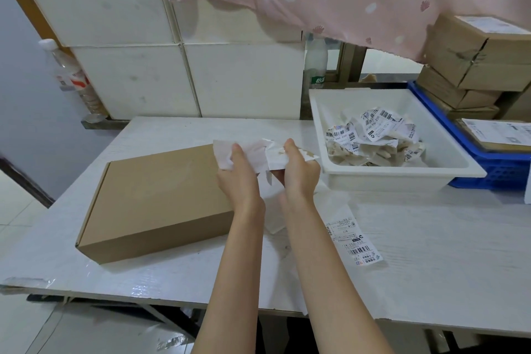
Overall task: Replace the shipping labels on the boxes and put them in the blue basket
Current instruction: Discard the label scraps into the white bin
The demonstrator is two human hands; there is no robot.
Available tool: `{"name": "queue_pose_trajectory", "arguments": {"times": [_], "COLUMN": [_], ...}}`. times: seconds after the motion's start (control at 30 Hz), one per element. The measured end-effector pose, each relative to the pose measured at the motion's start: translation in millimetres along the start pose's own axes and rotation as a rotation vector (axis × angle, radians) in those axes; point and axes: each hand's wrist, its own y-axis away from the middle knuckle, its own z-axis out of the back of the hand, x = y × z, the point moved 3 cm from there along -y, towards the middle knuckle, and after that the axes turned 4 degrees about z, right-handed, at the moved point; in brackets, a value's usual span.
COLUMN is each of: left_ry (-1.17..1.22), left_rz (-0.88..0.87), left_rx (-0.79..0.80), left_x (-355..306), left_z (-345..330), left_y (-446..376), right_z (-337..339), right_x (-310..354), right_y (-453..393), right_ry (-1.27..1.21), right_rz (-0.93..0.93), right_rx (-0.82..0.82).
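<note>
Over the flat brown cardboard box (161, 201), your left hand (238, 178) and right hand (298, 169) both grip the torn-off white label (253, 152), so you've got binning, relabelling and the blue plastic basket (494, 169) left.

crumpled label (340, 135): "V05 220" | flat label (355, 241): print upside-down, too small to read

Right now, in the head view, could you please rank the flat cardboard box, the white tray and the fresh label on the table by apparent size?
1. flat cardboard box
2. white tray, somewhat smaller, though it sits farther away
3. fresh label, plainly smallest
</note>
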Motion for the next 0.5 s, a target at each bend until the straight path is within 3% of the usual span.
{"name": "queue_pose_trajectory", "arguments": {"times": [0.17, 0.23, 0.37, 0.5], "left_ry": [-0.043, -0.043, -0.021, -0.042], "left_rz": [-0.106, -0.125, -0.104, -0.103], "left_rx": [-0.002, 0.027, 0.068, 0.231], "left_x": [-6, -9, -13, -13], "left_z": [2, 2, 2, 0], "left_y": [0, 2, 8, 11], "right_z": [0, -1, 5, 11], "right_x": [12, 12, 3, 11], "right_y": [8, 13, 19, 22], "right_ry": [-0.121, -0.012, 0.245, 0.280], "right_rz": [-0.062, 0.032, 0.280, 0.375], "right_rx": [0.230, 0.322, 0.322, 0.252]}}
